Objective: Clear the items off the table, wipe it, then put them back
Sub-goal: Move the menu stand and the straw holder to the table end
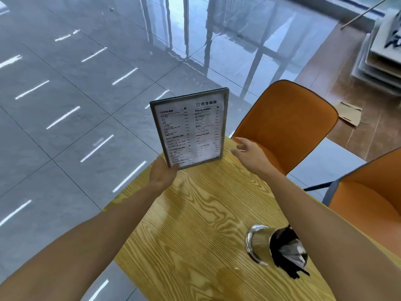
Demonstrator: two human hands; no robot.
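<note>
Left hand (163, 173) grip clamped on lower-left corner of the framed menu (191, 129), which stands upright at the far edge of the wood-grain counter (195, 213), tilted slightly. Right hand (247, 148) grip apart, fingers spread, just beside the menu's right edge, not touching. Shiny metal cup (260, 242) with black contents sits on the counter near-right, under the right forearm. Orange chair (286, 124) beyond the counter
</note>
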